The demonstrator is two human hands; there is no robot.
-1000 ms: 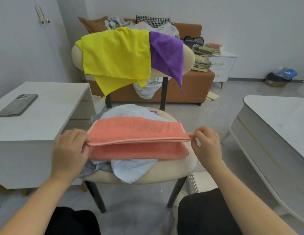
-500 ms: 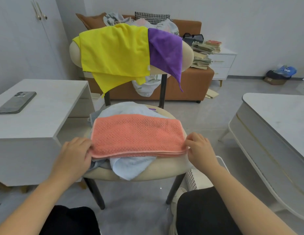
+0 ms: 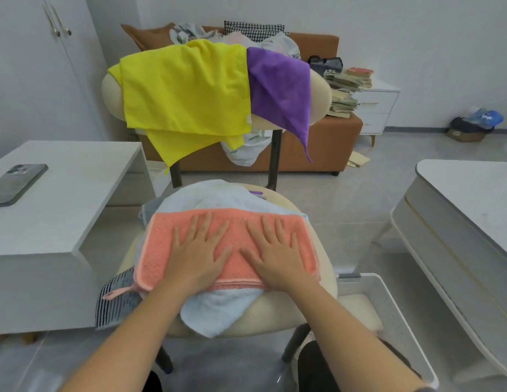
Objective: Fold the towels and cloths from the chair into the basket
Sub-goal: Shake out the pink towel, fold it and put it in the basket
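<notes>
Coral towel (image 3: 232,244), folded over, lies on the chair (image 3: 292,315) as left hand (image 3: 197,257) and right hand (image 3: 277,257) press flat, fingers spread, apparently smoothing its crease.

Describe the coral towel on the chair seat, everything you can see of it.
The coral towel looks like waffle-weave terry with a paler hem, folded into a flat rectangle, layered edges nearest the person. It lies on a light blue cloth atop the chair seat. The left hand and right hand press flat on it, fingers spread.
</notes>
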